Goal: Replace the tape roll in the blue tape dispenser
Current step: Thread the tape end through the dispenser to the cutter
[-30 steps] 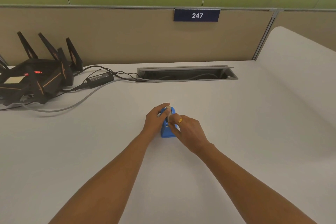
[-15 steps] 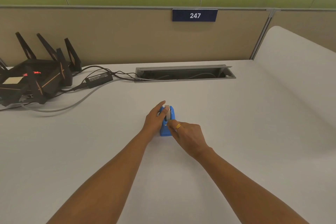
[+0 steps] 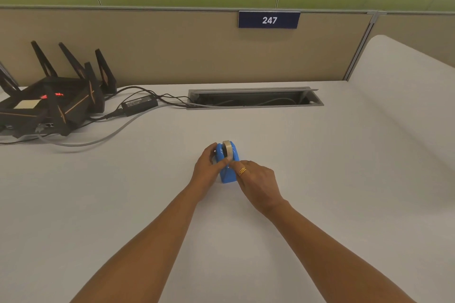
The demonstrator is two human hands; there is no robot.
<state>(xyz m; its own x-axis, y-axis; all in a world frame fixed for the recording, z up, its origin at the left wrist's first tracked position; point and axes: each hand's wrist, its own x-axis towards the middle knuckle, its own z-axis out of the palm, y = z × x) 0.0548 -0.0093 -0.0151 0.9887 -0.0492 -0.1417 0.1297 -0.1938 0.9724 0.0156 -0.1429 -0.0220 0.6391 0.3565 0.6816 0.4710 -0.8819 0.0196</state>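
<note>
A small blue tape dispenser (image 3: 229, 174) stands on the white desk (image 3: 320, 179) near its middle. A pale tape roll (image 3: 227, 149) sits in its top, between the blue side walls. My left hand (image 3: 208, 167) grips the dispenser from the left, thumb lying across its top just below the roll. My right hand (image 3: 256, 179), wearing a gold ring, is against the dispenser's right side with curled fingers; its fingertips are hidden behind the blue body.
A black router (image 3: 49, 103) with upright antennas sits at the far left, with a power brick (image 3: 139, 103) and cables (image 3: 98, 138) trailing over the desk. An open cable tray (image 3: 253, 98) is set into the desk behind the dispenser. A partition with sign 247 (image 3: 268, 19) backs the desk.
My left forefinger, stretched over the roll before, has drawn back, and the thumb now lies across the dispenser. My right hand has slid down from the roll to the dispenser's lower right side.
</note>
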